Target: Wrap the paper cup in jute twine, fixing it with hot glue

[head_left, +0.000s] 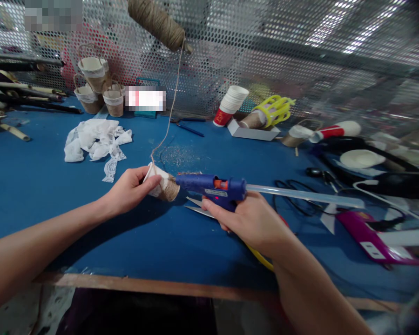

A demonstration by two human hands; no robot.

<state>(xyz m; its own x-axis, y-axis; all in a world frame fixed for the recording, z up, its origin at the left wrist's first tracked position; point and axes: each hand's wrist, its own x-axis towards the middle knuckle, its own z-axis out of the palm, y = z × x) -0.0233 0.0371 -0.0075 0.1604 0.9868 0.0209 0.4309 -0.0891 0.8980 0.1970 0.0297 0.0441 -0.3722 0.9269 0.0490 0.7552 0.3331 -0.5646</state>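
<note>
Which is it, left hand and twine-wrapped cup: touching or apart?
Touching: the head view shows the left hand holding the twine-wrapped cup, its thumb lying across the outer side.

On one blue-topped desk (28,186), two bare hands, one left hand (125,191) and one right hand (253,221), are counted. One blue plastic glue gun (195,183), one long clear glue stick (300,195) and one pair of metal-bladed scissors (204,212) are seen. One spool of brown twine (157,23) and one white cup partly wrapped in brown twine (170,190) are noted. Small twine-wrapped baskets with handles (115,104) are numbered at four (three grouped, one apart). One heap of white lace (94,135) and one white shallow box (254,133) are also counted.
</note>
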